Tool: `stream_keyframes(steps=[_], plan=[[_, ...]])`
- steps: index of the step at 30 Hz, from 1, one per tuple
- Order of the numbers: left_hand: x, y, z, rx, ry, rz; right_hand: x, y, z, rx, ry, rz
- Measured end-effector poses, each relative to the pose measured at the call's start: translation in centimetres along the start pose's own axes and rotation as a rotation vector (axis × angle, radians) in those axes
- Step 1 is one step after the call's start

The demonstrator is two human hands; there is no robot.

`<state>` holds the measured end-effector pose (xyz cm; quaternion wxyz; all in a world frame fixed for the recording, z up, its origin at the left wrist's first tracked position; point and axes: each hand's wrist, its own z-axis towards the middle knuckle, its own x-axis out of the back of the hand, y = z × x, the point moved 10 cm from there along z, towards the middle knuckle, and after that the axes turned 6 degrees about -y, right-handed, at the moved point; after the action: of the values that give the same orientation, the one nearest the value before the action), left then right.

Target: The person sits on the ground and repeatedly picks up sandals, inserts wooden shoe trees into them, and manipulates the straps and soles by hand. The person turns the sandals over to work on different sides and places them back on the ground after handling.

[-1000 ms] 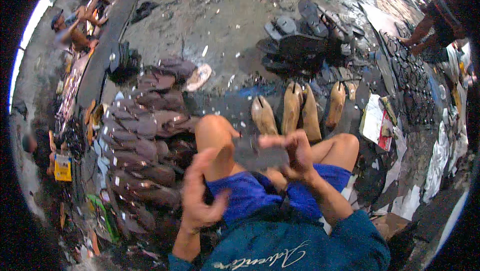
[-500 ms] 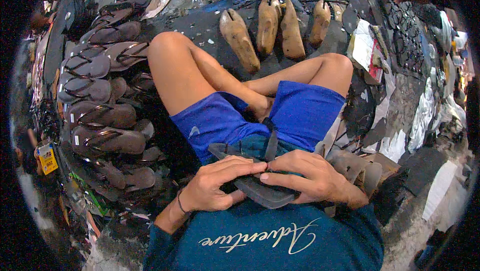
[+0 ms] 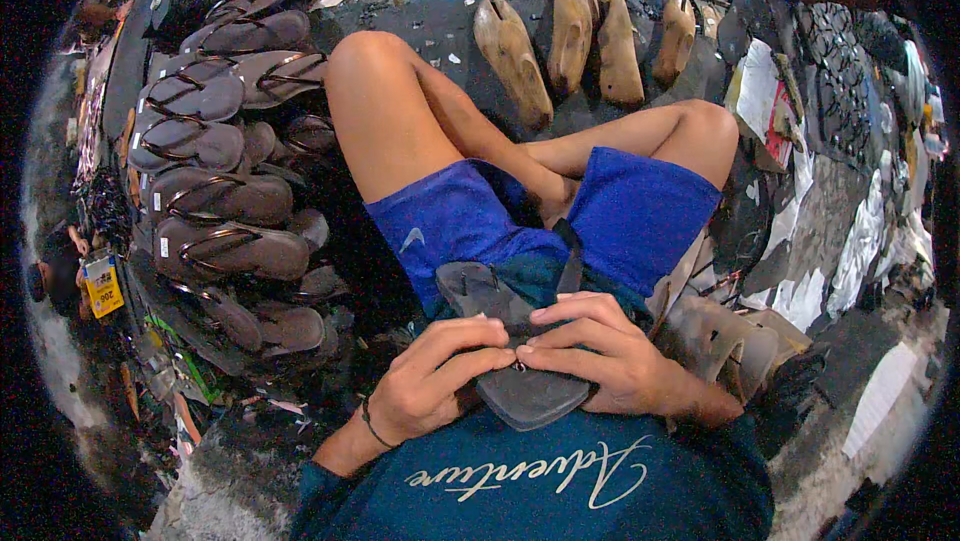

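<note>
One sandal is clamped between the curled left hand, nine o'clock, and curled right hand, three o'clock.

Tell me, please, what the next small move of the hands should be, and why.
Perhaps press the fingertips gently at the small shiny spot on the dark sole: the left hand and right hand both hold the sole over the lap, and their fingertips come close together beside that spot, so both could likely bear on it without regripping.
</note>
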<state>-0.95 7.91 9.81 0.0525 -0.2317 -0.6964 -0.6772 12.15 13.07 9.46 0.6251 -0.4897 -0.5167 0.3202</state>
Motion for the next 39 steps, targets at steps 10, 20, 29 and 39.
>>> stream_keyframes(steps=[10, 20, 29, 39], plan=[[0.2, 0.0, 1.8, -0.016, 0.08, -0.007, 0.3, 4.9, 1.9, -0.029, -0.013, 0.379], [-3.5, -13.9, 7.1, 0.378, 0.051, -0.984, 27.5, 42.4, -6.9, -1.392, 1.014, -0.295], [-3.8, -12.7, 9.8, 0.157, 0.121, -1.356, 15.9, 20.7, -2.7, -0.215, 1.029, 1.171], [-1.0, -15.6, 12.3, 0.17, 0.428, -1.483, 3.6, 5.2, -1.9, -0.511, 0.409, 0.228]])
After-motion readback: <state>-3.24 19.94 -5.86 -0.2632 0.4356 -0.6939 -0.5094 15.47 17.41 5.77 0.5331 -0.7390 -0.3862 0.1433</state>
